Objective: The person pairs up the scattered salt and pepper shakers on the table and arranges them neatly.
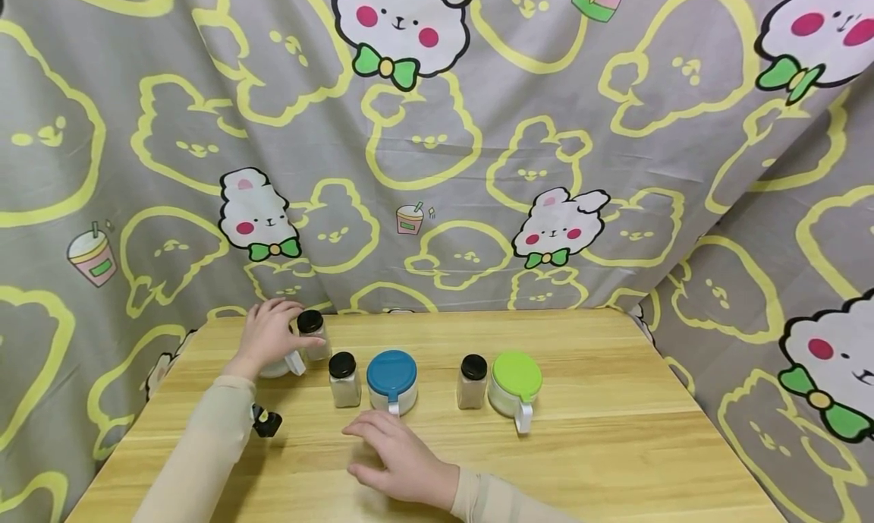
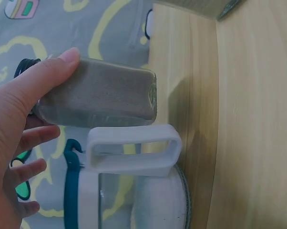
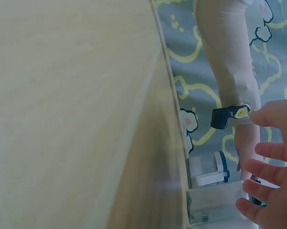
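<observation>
My left hand, at the back left of the table, grips a clear square jar with a black screw lid between thumb and fingers. The jar is upright, its contents pale. Beside it stands a pot with a white loop handle and a teal lid; in the head view my left hand hides most of it. My right hand hovers at the front middle, fingers loosely bent and holding nothing. Nearest to it is a blue-lidded pot, with another black-lidded jar to that pot's left.
Right of the middle, a third black-lidded jar stands beside a green-lidded pot, whose handle points toward the front. A grey patterned curtain hangs behind the wooden table and along its sides. A black wrist camera sits on the left sleeve.
</observation>
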{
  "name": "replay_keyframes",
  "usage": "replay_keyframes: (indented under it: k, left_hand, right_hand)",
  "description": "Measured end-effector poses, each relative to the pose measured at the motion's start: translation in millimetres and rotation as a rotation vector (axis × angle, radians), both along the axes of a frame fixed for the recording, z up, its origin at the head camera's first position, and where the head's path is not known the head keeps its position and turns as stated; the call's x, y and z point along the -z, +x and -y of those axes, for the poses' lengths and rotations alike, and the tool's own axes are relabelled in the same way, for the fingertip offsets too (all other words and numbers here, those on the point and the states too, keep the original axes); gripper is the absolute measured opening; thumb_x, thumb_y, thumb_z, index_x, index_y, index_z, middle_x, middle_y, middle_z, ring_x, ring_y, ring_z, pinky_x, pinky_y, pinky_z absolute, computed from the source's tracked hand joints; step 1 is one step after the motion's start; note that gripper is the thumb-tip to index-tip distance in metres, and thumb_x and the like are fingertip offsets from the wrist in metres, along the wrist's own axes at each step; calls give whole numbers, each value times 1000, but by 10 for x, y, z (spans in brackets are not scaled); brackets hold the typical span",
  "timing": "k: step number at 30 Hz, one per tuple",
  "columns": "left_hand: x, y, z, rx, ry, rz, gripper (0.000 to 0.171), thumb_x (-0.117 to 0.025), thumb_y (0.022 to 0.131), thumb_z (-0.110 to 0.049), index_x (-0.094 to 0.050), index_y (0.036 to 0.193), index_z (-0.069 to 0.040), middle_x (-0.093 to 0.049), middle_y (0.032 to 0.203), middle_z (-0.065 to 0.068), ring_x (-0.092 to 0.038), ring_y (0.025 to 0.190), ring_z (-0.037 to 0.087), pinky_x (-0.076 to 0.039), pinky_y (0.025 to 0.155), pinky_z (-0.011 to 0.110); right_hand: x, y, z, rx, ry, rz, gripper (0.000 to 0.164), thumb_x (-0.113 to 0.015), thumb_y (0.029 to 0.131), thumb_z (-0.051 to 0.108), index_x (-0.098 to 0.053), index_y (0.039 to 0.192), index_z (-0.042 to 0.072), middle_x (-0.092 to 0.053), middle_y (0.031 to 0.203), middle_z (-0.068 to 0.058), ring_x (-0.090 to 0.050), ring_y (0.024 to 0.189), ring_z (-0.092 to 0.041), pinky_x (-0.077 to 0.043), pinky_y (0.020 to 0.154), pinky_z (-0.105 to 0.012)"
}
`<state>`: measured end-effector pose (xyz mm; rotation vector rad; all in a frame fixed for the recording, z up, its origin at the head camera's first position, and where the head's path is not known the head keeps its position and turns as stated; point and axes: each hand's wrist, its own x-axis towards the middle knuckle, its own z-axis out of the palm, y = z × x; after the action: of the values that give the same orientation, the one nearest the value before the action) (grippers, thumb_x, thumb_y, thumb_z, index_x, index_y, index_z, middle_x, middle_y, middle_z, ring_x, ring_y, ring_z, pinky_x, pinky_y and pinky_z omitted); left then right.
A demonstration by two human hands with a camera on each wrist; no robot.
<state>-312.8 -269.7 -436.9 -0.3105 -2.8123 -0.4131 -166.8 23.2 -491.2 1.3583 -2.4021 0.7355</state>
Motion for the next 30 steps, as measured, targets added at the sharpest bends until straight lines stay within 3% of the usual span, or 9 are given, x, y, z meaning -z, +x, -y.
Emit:
replay_keyframes:
  k: [14, 23, 30]
  left_hand:
    - [-56, 310, -26, 45, -13, -89, 78, -81, 64, -62, -69, 115, -4, -63, 127, 17, -40, 132, 41, -17, 109, 72]
    - [-67, 497, -50, 75, -23, -183, 74, -86, 60, -55, -70, 112, -5, -66, 121, 14, -44, 128, 40, -22, 107, 68]
    - [-53, 639, -35, 76, -16, -177, 73, -85, 60, -57, -71, 110, -6, -66, 121, 11, -45, 127, 38, -22, 108, 68]
  right_hand:
    - [-18, 24, 26, -6, 13, 35, 41, -60, 96, 34, -53, 132, 15, -57, 133, -1, -50, 127, -13, -42, 110, -29]
    - [-7, 19, 50, -3, 5, 27, 42, -61, 95, 35, -53, 133, 16, -56, 134, -1, -50, 128, -12, -42, 110, -29]
    - [-9, 14, 71, 8, -6, 33, 42, -61, 95, 35, -53, 132, 17, -56, 134, 1, -51, 127, -11, -42, 109, -28]
